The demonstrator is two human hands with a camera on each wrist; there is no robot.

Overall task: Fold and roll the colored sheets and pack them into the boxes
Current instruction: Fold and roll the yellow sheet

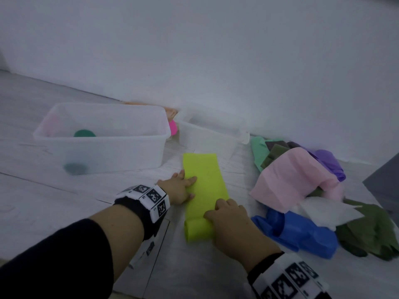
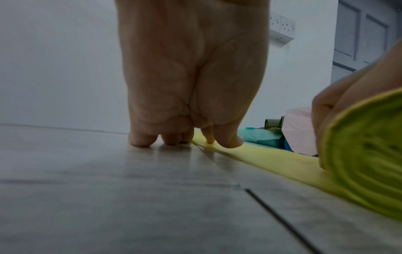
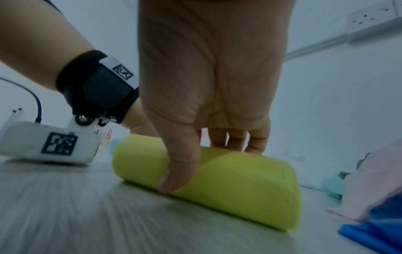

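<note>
- Meanwhile, a large clear box (image 1: 101,137), already holding green rolls, is sitting just left of the yellow-green sheet (image 1: 203,175) lying folded on the floor.
- Crowding the right side, a pile of loose sheets (image 1: 302,186) is lying near the roll's path and could snag it.
- Curling round the sheet's rolled end, the right hand (image 1: 233,225) is gripping it; uneven pressure could skew the roll.
- Pressing flat with straight fingers, the left hand (image 1: 177,186) is pinning the sheet's edge; a slip could let the strip bunch.

Pale wood-look plank floor (image 1: 54,190) meets plain white wall (image 1: 216,50); double socket (image 2: 282,27) on wall, grey panelled door (image 2: 365,37) right of socket; dim light.
</note>
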